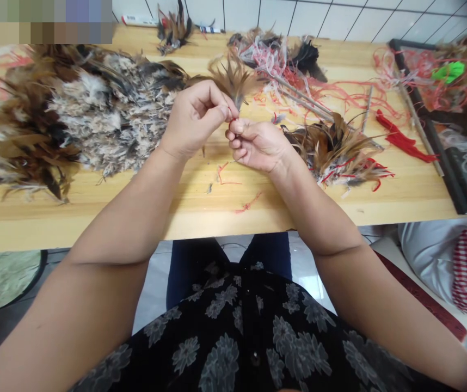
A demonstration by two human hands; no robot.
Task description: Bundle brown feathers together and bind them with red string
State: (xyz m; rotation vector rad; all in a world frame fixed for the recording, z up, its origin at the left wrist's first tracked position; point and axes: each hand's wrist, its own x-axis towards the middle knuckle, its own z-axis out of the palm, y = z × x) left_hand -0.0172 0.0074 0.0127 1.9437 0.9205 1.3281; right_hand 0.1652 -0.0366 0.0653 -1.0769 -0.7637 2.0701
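My left hand (198, 117) is closed in a pinch at the base of a small bunch of brown feathers (233, 76), whose tips fan out upward beyond the fingers. Against its fingertips, my right hand (260, 144) is closed too, thumb pressed on the curled fingers. A bit of red shows where the fingertips meet, but what the right one pinches is hidden. To the left lies a big heap of brown feathers with pale fluffy ends (111, 114). Beside my right wrist rests a smaller pile of brown feathers (327, 144) with red ties.
Scraps of red string (247, 207) lie on the wooden table (201, 218) below my hands. Farther back are tangled pink and white strips (274, 60), thin sticks (302, 100) and a marker (139, 21). At right are red strips (405, 139) and a dark-framed tray (425, 120).
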